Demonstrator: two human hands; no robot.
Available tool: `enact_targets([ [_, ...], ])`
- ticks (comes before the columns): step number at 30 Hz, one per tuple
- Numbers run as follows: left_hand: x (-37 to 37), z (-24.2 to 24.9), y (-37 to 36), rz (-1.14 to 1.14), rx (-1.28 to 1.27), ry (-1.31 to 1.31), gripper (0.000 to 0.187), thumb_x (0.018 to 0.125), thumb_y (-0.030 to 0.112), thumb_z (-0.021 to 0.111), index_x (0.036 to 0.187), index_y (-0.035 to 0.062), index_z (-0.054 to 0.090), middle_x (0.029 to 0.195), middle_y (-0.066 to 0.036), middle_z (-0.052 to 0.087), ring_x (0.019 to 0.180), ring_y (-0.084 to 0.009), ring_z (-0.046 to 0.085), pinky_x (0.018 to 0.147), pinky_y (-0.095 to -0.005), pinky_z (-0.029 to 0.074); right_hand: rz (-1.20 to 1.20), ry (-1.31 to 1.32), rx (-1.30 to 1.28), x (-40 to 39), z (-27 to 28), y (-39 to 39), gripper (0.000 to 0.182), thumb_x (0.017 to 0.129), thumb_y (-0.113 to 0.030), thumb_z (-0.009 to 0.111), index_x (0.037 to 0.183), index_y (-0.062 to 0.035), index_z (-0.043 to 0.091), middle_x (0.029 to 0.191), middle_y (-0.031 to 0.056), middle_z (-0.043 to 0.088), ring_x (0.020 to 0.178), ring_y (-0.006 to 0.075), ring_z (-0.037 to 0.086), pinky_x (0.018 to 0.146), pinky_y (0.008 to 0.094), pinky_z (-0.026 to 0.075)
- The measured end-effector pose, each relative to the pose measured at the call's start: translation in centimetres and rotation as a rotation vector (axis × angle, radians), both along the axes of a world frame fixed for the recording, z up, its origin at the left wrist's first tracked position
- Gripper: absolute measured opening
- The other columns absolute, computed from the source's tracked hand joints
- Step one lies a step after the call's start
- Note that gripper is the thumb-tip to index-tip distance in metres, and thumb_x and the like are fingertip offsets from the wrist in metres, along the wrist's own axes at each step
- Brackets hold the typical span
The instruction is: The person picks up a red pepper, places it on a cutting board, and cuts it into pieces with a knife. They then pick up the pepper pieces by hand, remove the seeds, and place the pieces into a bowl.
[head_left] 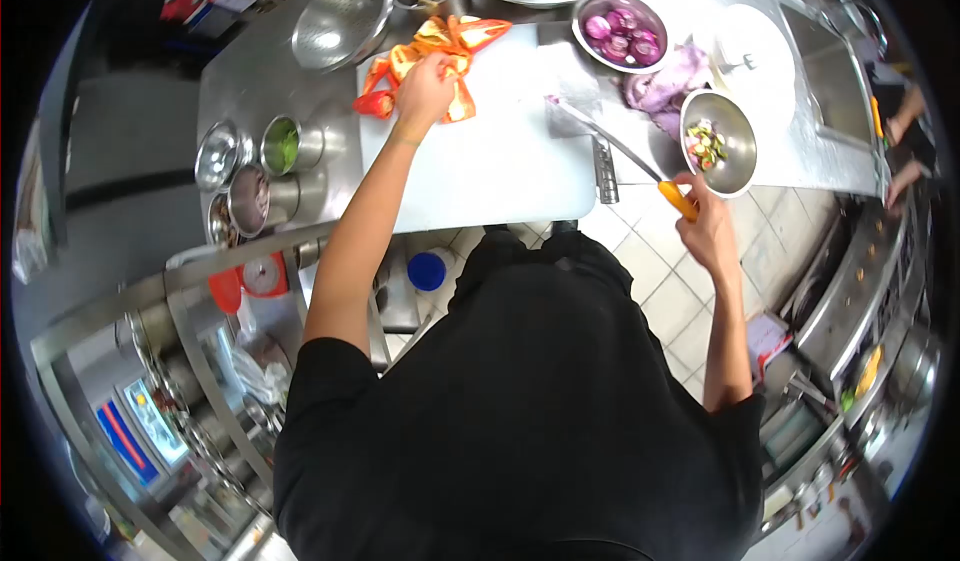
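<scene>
My left hand (425, 89) reaches to the far left of a white cutting board (490, 166), its fingers closed on a piece of red bell pepper (458, 104). Several cut red peppers (484, 33) lie heaped around that hand, showing pale insides. My right hand (708, 227) grips the yellow handle of a knife (625, 149). The blade points up and left, past the board's right edge and apart from the peppers. Exactly what sits under my left fingertips is partly hidden.
Right of the board stand a bowl of peeled purple onions (620, 33), a purple cloth (668, 86) and a steel bowl with chopped vegetables (735, 146). Small steel containers (283, 146) are at left; a colander (343, 18) is behind. Another person's hand (905, 111) shows far right.
</scene>
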State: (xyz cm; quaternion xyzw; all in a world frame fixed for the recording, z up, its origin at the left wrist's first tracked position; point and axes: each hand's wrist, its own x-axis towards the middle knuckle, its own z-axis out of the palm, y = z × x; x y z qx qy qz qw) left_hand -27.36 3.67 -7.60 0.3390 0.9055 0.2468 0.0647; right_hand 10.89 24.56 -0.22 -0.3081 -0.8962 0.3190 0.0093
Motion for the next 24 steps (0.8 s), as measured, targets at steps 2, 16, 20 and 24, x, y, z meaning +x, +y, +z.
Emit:
enact_targets([
  [2,0.1,-1.1,-1.1,-0.062,0.139,-0.008,0.028,0.079,0.009,0.062,0.106,0.0035,0.061,0.103,-0.016,0.064,0.099,-0.0341,0.060,0.084,-0.0419,0.048,-0.199,0.037,-0.243,3.2,-2.3,-3.0,0.040,0.075,0.002,0.060,0.114,-0.0070,0.055,0.072,0.0122,0.060,0.061,0.0247,0.058,0.061,0.0335,0.047],
  [16,-1.4,-2.2,-0.2,-0.333,0.195,0.058,0.035,0.076,0.000,0.064,0.110,0.0041,0.056,0.094,-0.017,0.064,0.090,-0.0358,0.061,0.079,-0.0441,0.047,-0.831,0.596,-0.812,-3.5,-8.0,-6.3,0.026,0.100,-0.027,0.044,0.116,-0.0076,0.051,0.067,0.0067,0.056,0.048,0.0124,0.050,0.044,0.0259,0.041],
  [20,-1.5,-2.1,0.0,-0.330,0.256,-0.012,0.028,0.075,-0.003,0.059,0.101,0.0043,0.055,0.087,-0.014,0.060,0.083,-0.0336,0.060,0.074,-0.0430,0.047,-0.878,0.681,-0.927,-5.0,-10.9,-4.8,0.026,0.101,-0.029,0.040,0.111,-0.0074,0.050,0.066,0.0071,0.055,0.046,0.0149,0.050,0.043,0.0280,0.043],
  [24,-3.3,-3.8,-2.1,-0.319,0.507,-0.241,0.031,0.072,-0.007,0.054,0.101,0.0009,0.060,0.079,-0.007,0.053,0.074,-0.0196,0.055,0.065,-0.0322,0.046,-0.905,0.586,-0.937,0.2,-11.5,-9.2,0.028,0.101,-0.032,0.041,0.110,-0.0071,0.050,0.065,0.0075,0.053,0.045,0.0147,0.049,0.041,0.0272,0.041],
])
